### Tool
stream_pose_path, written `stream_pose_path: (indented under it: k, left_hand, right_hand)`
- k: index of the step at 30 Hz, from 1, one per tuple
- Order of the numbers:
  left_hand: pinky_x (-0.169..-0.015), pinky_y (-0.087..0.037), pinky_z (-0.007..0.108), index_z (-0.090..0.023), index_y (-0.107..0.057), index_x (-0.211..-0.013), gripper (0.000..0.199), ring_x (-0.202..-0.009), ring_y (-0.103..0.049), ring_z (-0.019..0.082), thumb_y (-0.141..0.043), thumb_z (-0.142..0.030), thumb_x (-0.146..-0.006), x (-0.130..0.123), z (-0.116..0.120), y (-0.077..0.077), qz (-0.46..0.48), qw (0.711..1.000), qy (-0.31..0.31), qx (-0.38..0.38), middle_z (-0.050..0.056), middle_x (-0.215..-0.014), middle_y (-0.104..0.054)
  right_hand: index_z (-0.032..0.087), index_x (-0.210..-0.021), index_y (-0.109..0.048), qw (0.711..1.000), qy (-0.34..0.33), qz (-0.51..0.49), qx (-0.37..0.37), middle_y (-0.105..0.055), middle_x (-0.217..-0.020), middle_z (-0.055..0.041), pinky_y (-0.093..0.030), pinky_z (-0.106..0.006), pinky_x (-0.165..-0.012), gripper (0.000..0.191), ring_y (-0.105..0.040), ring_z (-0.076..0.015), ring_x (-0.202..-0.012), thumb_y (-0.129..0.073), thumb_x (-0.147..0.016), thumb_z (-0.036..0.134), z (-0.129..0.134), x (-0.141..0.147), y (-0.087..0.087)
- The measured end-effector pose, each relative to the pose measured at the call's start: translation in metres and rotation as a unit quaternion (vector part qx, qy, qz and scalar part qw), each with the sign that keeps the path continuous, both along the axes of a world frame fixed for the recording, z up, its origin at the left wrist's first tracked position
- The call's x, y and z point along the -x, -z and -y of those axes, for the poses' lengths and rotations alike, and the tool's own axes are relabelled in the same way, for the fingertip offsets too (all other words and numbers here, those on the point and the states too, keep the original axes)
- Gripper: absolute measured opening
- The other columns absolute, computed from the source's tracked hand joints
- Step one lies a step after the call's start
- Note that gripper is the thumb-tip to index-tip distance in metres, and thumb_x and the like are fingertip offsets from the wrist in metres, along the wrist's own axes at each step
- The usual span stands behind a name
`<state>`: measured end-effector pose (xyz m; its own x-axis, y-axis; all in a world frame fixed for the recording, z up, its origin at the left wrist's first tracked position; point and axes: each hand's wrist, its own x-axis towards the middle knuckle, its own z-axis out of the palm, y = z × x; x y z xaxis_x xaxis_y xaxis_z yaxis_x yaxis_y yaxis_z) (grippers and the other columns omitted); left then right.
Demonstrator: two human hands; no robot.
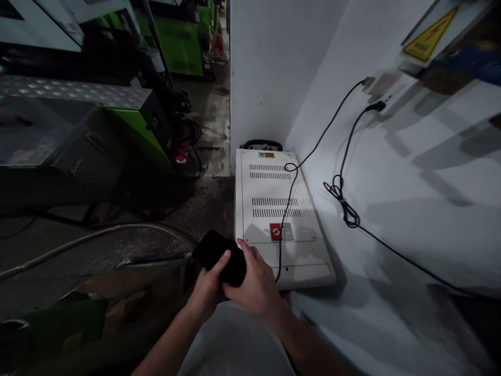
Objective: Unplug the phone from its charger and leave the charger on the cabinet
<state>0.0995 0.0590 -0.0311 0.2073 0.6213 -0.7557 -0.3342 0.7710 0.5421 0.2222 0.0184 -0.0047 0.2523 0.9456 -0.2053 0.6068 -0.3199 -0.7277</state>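
Observation:
A black object [219, 257], too dark to make out in detail, is held between my two hands in front of my body. My left hand [208, 284] grips its near left side, the thumb lying over the top. Around its right side wraps my right hand [255, 277], its fingertips at the far edge and its thumb at the near edge. Just beyond and to the right of my hands is a white metal cabinet [274, 188] with slotted vents and a red and white label [281, 232].
A black cable [319, 142] runs from a wall socket across the cabinet. Another, bundled cable [344, 206] hangs along the white wall [410, 209]. Green and grey machines [136, 130] stand at the left. A hose [97, 234] crosses the dark floor. A yellow warning sign [430, 37] is at upper right.

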Motion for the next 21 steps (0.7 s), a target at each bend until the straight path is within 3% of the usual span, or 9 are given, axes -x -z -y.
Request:
stream_pose_path:
  k: [2, 5, 8, 11, 13, 16, 21]
  left_hand:
    - [-0.086, -0.061, 0.027, -0.014, -0.074, -0.111, 0.036, -0.098, -0.074, 0.024, -0.086, -0.028, -0.081, -0.005, -0.003, -0.009, -0.008, 0.999, -0.041, 0.019, 0.013, -0.113, -0.076]
    - [-0.082, -0.062, 0.026, -0.014, -0.072, -0.112, 0.026, -0.092, -0.074, 0.021, -0.077, -0.023, -0.088, -0.002, -0.006, -0.020, -0.001, 0.997, -0.083, 0.012, 0.010, -0.109, -0.077]
    - [-0.080, -0.063, 0.030, -0.013, -0.071, -0.115, 0.026, -0.090, -0.074, 0.023, -0.067, -0.030, -0.096, 0.006, -0.008, -0.035, 0.045, 0.993, -0.100, 0.044, 0.011, -0.109, -0.077]
    - [-0.072, -0.064, 0.029, -0.011, -0.072, -0.110, 0.029, -0.083, -0.074, 0.022, -0.058, -0.034, -0.101, 0.014, -0.007, -0.053, 0.074, 0.983, -0.127, 0.107, 0.011, -0.103, -0.078]
    - [-0.073, -0.064, 0.029, -0.012, -0.073, -0.110, 0.029, -0.086, -0.074, 0.022, -0.055, -0.034, -0.102, 0.019, -0.004, -0.061, 0.075, 0.983, -0.136, 0.103, 0.010, -0.102, -0.078]
    - [-0.085, -0.063, 0.035, -0.013, -0.068, -0.125, 0.037, -0.108, -0.071, 0.028, -0.056, -0.038, -0.100, 0.025, 0.003, -0.062, 0.084, 0.987, -0.118, 0.064, 0.014, -0.119, -0.074]
    - [-0.088, -0.061, 0.036, -0.016, -0.064, -0.133, 0.064, -0.116, -0.066, 0.031, -0.083, -0.047, -0.080, 0.031, 0.014, -0.053, 0.105, 0.987, -0.122, -0.006, 0.014, -0.136, -0.067]
  right_hand:
    - [0.023, -0.154, -0.037, 1.000, -0.003, -0.009, -0.006, -0.060, -0.132, -0.0138, -0.055, -0.053, -0.104, 0.094, -0.063, -0.0326, -0.121, -0.076, -0.068, 0.026, 0.000, 0.005, 0.001]
    - [0.020, -0.157, -0.030, 0.996, -0.026, -0.074, -0.050, -0.055, -0.142, -0.0155, -0.049, -0.049, -0.112, 0.098, -0.056, -0.0293, -0.131, -0.077, -0.071, 0.027, 0.007, -0.007, -0.003]
    - [0.018, -0.148, -0.043, 0.989, -0.032, -0.133, -0.047, -0.058, -0.140, -0.0145, -0.050, -0.045, -0.109, 0.078, -0.060, -0.0259, -0.124, -0.074, -0.078, 0.032, 0.014, -0.034, -0.014]
    - [0.019, -0.119, -0.064, 0.972, -0.098, -0.210, 0.035, -0.072, -0.109, -0.0074, -0.055, -0.032, -0.086, 0.035, -0.068, -0.0191, -0.098, -0.066, -0.089, 0.036, 0.017, -0.058, -0.028]
    - [0.018, -0.100, -0.069, 0.956, -0.160, -0.232, 0.082, -0.070, -0.085, -0.0024, -0.049, -0.023, -0.066, 0.020, -0.065, -0.0138, -0.078, -0.061, -0.093, 0.034, 0.016, -0.064, -0.037]
    - [0.017, -0.089, -0.069, 0.950, -0.203, -0.216, 0.095, -0.062, -0.071, 0.0017, -0.036, -0.021, -0.055, 0.018, -0.052, -0.0092, -0.062, -0.057, -0.093, 0.029, 0.014, -0.061, -0.044]
    - [0.017, -0.079, -0.060, 0.966, -0.141, -0.210, 0.053, -0.055, -0.068, 0.0037, -0.033, -0.021, -0.056, 0.013, -0.046, -0.0083, -0.062, -0.056, -0.090, 0.023, 0.015, -0.044, -0.039]
